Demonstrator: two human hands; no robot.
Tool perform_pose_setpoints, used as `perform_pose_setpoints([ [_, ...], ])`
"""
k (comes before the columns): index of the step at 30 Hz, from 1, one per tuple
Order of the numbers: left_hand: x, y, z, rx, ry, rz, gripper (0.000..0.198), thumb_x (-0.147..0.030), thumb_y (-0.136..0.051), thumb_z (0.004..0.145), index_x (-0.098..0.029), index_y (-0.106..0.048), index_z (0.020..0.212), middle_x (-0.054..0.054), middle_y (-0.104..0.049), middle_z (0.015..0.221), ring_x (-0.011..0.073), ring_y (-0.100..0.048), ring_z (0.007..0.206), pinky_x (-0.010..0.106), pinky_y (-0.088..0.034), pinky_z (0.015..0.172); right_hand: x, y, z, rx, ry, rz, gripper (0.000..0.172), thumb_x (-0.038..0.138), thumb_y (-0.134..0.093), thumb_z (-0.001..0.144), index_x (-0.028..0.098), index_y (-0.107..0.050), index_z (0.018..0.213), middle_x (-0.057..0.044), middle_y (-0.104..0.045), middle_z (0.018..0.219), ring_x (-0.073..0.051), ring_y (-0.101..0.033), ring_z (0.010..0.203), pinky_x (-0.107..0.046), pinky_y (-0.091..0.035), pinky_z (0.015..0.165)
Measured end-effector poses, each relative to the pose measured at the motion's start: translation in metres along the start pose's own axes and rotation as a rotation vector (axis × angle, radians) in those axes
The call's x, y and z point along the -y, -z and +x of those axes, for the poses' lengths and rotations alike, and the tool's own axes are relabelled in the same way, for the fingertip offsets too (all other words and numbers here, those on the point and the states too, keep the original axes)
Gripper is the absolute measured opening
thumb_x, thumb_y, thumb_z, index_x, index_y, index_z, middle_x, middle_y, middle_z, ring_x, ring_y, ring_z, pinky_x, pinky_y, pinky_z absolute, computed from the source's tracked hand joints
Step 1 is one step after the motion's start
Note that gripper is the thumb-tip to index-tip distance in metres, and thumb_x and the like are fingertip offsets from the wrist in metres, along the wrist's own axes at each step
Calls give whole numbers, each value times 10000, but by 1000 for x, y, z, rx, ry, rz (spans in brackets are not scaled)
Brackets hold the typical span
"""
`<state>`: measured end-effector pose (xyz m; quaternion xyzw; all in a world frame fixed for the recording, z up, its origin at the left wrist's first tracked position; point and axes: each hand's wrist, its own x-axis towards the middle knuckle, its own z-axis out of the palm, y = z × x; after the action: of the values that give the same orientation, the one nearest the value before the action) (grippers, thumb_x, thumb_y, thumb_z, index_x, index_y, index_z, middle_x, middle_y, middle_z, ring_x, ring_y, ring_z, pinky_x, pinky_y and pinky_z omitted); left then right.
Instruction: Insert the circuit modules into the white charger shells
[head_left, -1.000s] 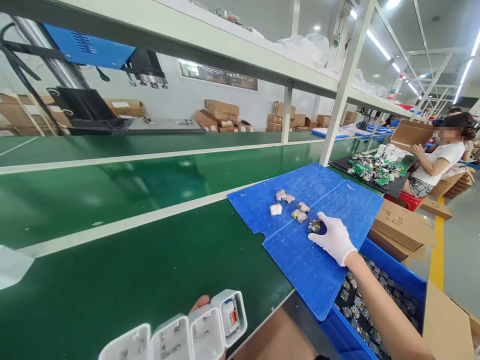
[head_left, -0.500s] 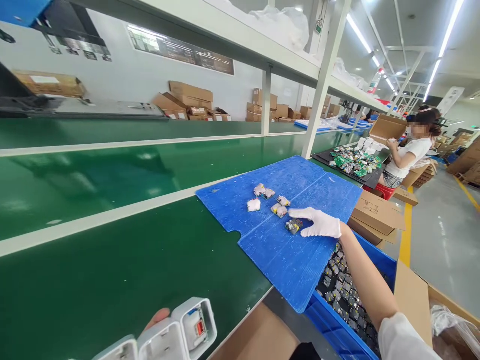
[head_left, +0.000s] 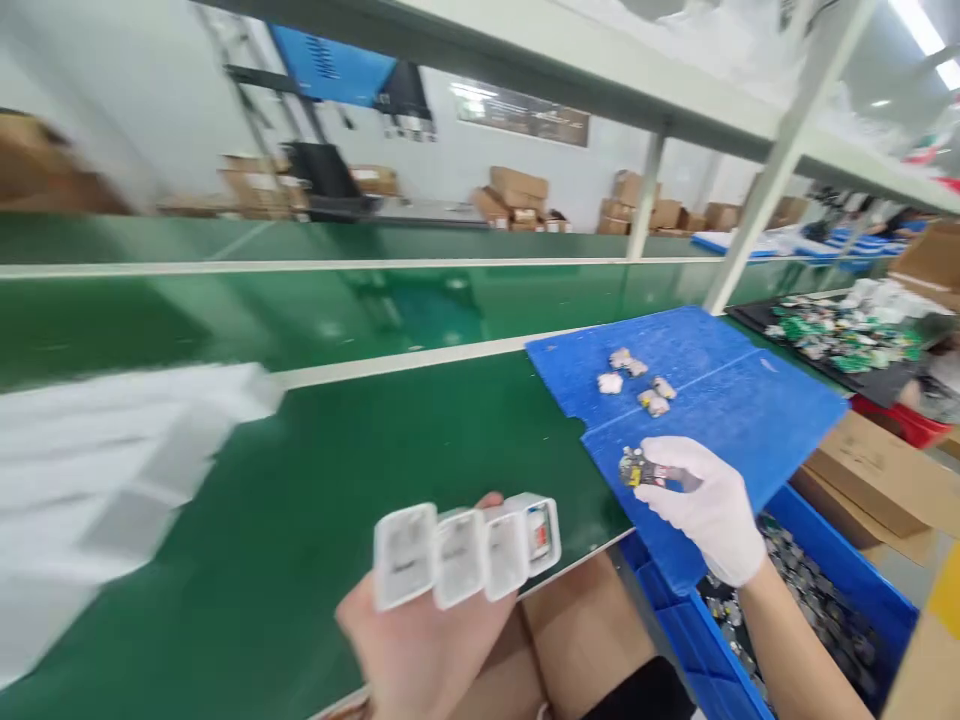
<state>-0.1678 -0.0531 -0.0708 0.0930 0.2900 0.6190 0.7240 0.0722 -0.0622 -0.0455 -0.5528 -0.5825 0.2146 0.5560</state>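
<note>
My right hand (head_left: 709,505), in a white glove, pinches a small dark module with a yellow patch (head_left: 637,468) above the near part of the blue sheet (head_left: 720,420). My bare left hand (head_left: 427,630) holds a row of several white open-ended housings (head_left: 459,558) over the green table's front edge. The rightmost housing has a red and blue part (head_left: 538,530) inside; the others look hollow. Several small pale modules (head_left: 610,383) lie on the blue sheet beyond my right hand.
White boxes (head_left: 112,480) stand on the green table (head_left: 322,560) at left, blurred. A blue crate (head_left: 840,540) of dark modules is at lower right, beside cardboard boxes (head_left: 885,470). A white post (head_left: 787,150) rises behind the sheet.
The view has swung left, bringing the white boxes in. My right hand has lifted the dark module off the blue sheet. More of my left hand and its housings now shows.
</note>
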Motion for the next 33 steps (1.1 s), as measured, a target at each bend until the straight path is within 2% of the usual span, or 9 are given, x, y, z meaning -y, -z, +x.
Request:
perform_pose_setpoints([
  [1, -1, -5, -3, -41, 17, -52, 172, -404, -587, 599, -242, -643, 596, -3, -698, 746, 255, -648, 798, 394, -517, 707, 7, -10, -6, -43, -27, 100, 323, 258, -777, 642, 207, -697, 951, -74, -665, 1077, -207, -652, 958, -332, -577, 798],
  [3, -1, -12, -6, -34, 73, -110, 199, -404, -592, 588, -209, -629, 581, 16, -693, 782, 247, -639, 782, 384, -513, 693, 19, -27, -16, -79, -86, 243, 328, 254, -794, 628, 214, -710, 943, -83, -658, 1100, -219, -656, 957, -335, -594, 771],
  [5, 0, -16, -8, -8, 87, -136, 215, -400, -571, 604, -193, -630, 608, 30, -687, 829, 254, -628, 806, 395, -506, 700, 27, -41, -23, -49, -110, 323, 319, 253, -799, 630, 234, -724, 939, -76, -664, 1073, -211, -669, 906, -326, -602, 742],
  [11, 0, -12, -9, 63, 136, -142, 234, -378, -540, 622, -169, -638, 665, 58, -651, 829, 242, -600, 778, 353, -475, 640, 34, -67, -41, 107, -1, 380, 402, 145, -743, 690, 333, -692, 1042, -29, -635, 1075, -134, -649, 829, -227, -579, 697],
  [15, 1, -7, -7, 99, 119, -132, 276, -415, -561, 606, -176, -648, 714, 58, -643, 904, 249, -593, 798, 355, -467, 632, 28, -64, -46, 178, 128, 223, 362, 90, -686, 713, 322, -703, 991, -24, -655, 1058, -142, -651, 824, -226, -576, 666],
  [19, 2, -3, -6, 216, 185, -88, 514, -507, -576, 572, -148, -666, 930, 84, -647, 862, 258, -582, 798, 332, -443, 634, 27, -54, -47, 221, 283, 45, 344, 57, -694, 681, 299, -718, 924, -24, -693, 982, -166, -669, 831, -236, -585, 673],
  [25, 3, 0, -6, 339, 154, -85, 568, -494, -609, 573, -131, -636, 1009, 78, -644, 845, 239, -583, 779, 305, -429, 637, 29, -52, -41, 329, 551, -86, 370, 64, -642, 754, 316, -664, 1024, -47, -695, 990, -208, -646, 915, -344, -572, 736],
  [29, 4, 1, -5, 367, 163, -83, 590, -497, -619, 558, -138, -631, 1025, 86, -648, 878, 255, -584, 791, 323, -431, 657, 26, -53, -37, 306, 560, 0, 324, 61, -630, 767, 266, -642, 1017, -64, -677, 1025, -209, -633, 946, -342, -568, 743],
  [33, 4, 1, -5, 359, 159, -83, 596, -499, -610, 557, -130, -635, 1025, 97, -653, 894, 266, -585, 796, 319, -420, 652, 23, -53, -37, 348, 550, 12, 297, 61, -632, 766, 250, -641, 994, -61, -674, 1041, -199, -645, 937, -300, -577, 745],
])
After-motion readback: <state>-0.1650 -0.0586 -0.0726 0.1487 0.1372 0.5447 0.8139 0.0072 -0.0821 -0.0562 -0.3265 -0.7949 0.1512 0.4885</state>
